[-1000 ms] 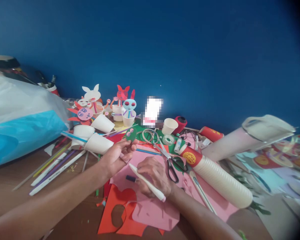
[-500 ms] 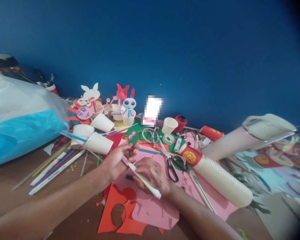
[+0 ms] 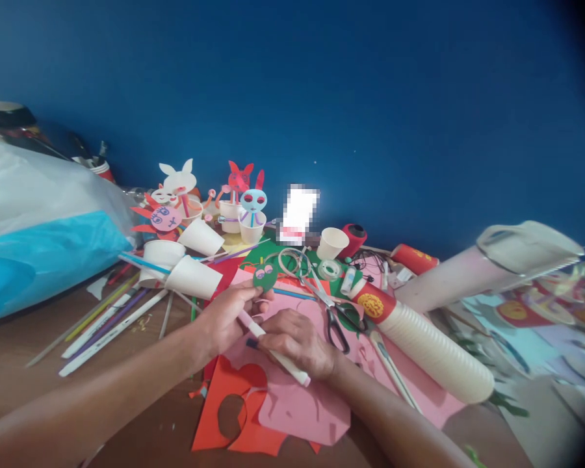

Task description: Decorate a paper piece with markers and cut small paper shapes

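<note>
Cups at back hold paper figs; L fingers grip grn cutout, R fingers grip marker.

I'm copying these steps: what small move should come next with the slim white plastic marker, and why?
Probably press the marker gently into its pink cylindrical cap: the right hand grips the barrel, and the cap is by the left hand, which also holds the oval green paper cutout. Whether it's fully seated isn't clear.

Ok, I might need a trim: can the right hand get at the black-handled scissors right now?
Probably yes: the black-handled scissors lie close beside the right hand, with nothing seen blocking the way, though that hand is busy with the white marker.
</note>
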Tool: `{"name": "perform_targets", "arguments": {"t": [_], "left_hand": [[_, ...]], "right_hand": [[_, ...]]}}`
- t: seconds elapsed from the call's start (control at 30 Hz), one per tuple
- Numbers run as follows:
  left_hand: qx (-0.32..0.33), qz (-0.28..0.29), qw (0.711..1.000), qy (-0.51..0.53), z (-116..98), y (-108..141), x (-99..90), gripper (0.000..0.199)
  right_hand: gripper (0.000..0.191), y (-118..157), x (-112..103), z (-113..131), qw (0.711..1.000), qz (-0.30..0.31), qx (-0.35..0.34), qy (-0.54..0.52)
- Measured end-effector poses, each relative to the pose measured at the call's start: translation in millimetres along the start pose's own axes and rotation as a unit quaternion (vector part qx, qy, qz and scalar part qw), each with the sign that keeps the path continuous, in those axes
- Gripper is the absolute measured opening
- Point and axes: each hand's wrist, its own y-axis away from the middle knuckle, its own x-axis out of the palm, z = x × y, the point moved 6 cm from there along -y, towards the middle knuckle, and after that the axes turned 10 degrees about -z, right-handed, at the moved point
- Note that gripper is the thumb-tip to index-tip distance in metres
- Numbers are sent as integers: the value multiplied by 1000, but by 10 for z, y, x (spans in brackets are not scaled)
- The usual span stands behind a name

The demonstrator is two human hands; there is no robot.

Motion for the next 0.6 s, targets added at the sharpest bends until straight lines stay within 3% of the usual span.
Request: {"name": "perform_targets", "arguments": {"t": [0.43,0.6], "left_hand": [[59,8,995,-75,140,2,35,8],[61,7,996,-61,169,-23,23,4]], "right_hand": [[11,-25,11,93,998,-15,-42,54],[13,-3,77,63,998,16,-36,58]]}}
